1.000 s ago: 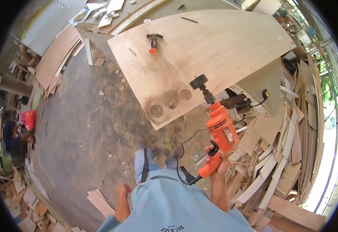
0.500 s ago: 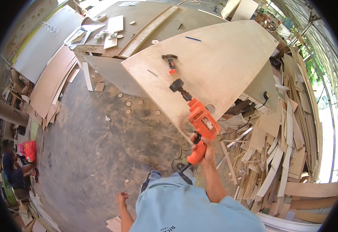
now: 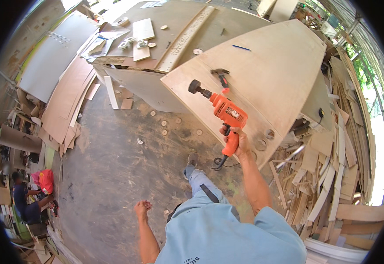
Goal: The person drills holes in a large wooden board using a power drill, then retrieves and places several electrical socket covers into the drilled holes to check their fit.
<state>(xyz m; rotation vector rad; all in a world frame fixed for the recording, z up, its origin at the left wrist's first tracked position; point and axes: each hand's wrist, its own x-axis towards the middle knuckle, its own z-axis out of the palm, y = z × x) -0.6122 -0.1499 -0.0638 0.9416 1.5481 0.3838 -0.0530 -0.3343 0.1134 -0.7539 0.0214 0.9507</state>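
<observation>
My right hand [image 3: 241,141] grips the handle of an orange corded power drill [image 3: 230,111]. A round dark hole saw [image 3: 195,86] is fitted in its chuck and points to the far left. The drill is held above the left edge of a large plywood panel [image 3: 271,72], which has two round cutouts near its near corner. On the panel lie a claw hammer [image 3: 222,81] with a black and red handle and a blue pen [image 3: 241,47]. My left hand [image 3: 143,208] hangs low over the floor, empty, its fingers loosely apart.
The panel rests on a workbench [image 3: 227,22] holding a long perforated strip [image 3: 187,37], a tape roll [image 3: 120,22] and wood pieces. Several wooden discs [image 3: 164,132] dot the floor. Scrap wood [image 3: 332,176] piles at right. Another person [image 3: 25,200] sits at far left.
The drill has moved left relative to the hammer, uncovering the cutouts in the panel. One foot has stepped forward, and my left hand has swung forward a little. The whole view has shifted.
</observation>
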